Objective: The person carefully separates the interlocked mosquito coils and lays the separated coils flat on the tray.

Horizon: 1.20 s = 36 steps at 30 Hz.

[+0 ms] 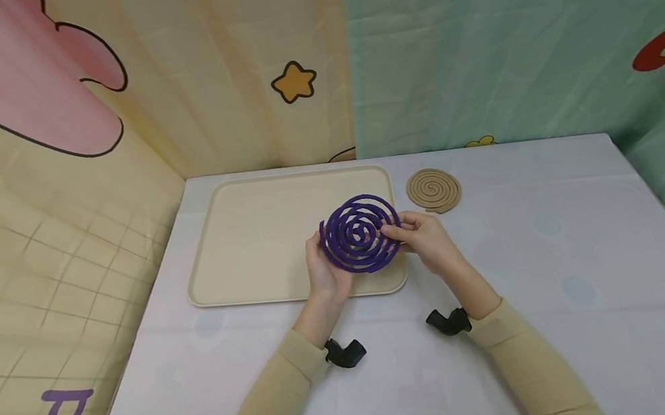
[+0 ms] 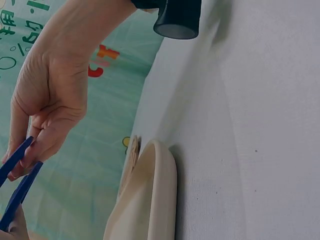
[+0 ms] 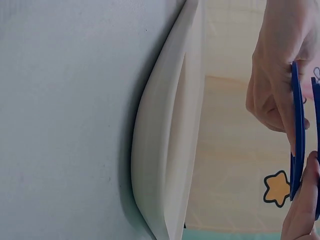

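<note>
A purple-blue mosquito coil (image 1: pixel 360 234) is held up over the right end of the cream tray (image 1: pixel 251 243). My left hand (image 1: pixel 329 275) grips it from the left, with the fingers partly hidden beneath the spiral. From the right, my right hand (image 1: pixel 424 238) pinches the rim, thumb on top. Seen edge-on in the right wrist view, the blue coil (image 3: pixel 298 130) shows two layers with a gap between them. In the left wrist view, the two blue edges also stand apart near the right hand's fingertips (image 2: pixel 30 155).
A tan mosquito coil (image 1: pixel 433 190) lies on the white-covered table (image 1: pixel 553 225), just right of the tray. Patterned curtains (image 1: pixel 233 76) hang behind the table and along its sides. A black wrist camera (image 1: pixel 344 353) sits at the left cuff, another black camera (image 1: pixel 448 322) at the right.
</note>
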### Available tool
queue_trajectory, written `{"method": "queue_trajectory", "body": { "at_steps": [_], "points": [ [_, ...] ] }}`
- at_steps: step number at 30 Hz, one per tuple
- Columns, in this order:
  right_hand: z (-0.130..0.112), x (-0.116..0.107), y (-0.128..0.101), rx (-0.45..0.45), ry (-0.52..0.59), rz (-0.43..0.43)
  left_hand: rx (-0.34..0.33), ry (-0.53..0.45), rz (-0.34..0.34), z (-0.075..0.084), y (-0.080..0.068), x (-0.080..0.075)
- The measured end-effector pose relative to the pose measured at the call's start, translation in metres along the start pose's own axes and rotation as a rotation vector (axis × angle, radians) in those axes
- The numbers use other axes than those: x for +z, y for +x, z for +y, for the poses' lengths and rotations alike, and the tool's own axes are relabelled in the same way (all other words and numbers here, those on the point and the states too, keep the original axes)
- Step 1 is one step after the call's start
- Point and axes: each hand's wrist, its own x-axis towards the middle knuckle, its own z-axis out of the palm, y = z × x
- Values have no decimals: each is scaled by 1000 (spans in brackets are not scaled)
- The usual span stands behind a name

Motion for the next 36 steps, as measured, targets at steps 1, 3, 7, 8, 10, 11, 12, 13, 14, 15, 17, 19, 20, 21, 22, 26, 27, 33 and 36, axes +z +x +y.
{"method": "queue_trajectory", "body": {
  "at_steps": [1,3,7,8,10,11,12,13,14,15,17,19,20,21,22,26,27,33,36],
  "points": [
    [0,0,0,2,17,0,5,-1,8,1,0,0],
    [1,-1,0,8,48,0,13,-1,23,3,2,-2],
    [2,-3,2,19,86,1,25,-21,75,11,5,-9],
    [2,-4,2,21,101,1,29,-32,87,13,6,-12],
    [3,-6,4,26,122,6,25,-51,103,20,9,-17],
    [3,-6,5,27,129,9,22,-60,110,24,10,-21],
    [3,-7,6,32,130,14,17,-69,117,28,11,-24],
    [3,-8,6,36,131,14,13,-66,127,33,12,-27],
    [3,-9,7,43,123,15,11,-72,136,38,13,-31],
    [3,-10,8,53,109,17,6,-65,149,43,13,-35],
    [3,-11,9,71,79,16,-1,-36,173,53,14,-42],
    [3,-13,11,90,46,11,-29,12,182,64,14,-49],
    [4,-14,12,100,28,10,-50,33,175,69,14,-53],
    [5,-15,13,107,5,9,-63,66,172,73,14,-56],
    [6,-15,15,113,-27,8,-78,99,168,78,14,-59],
    [11,-16,20,131,-174,11,-110,303,182,90,17,-70],
    [12,-16,21,131,-216,10,-109,398,201,92,17,-71],
    [12,-13,26,118,-435,-10,-136,908,230,99,22,-76],
    [13,-11,30,118,-506,-48,-173,997,217,100,26,-76]
  ]
}}
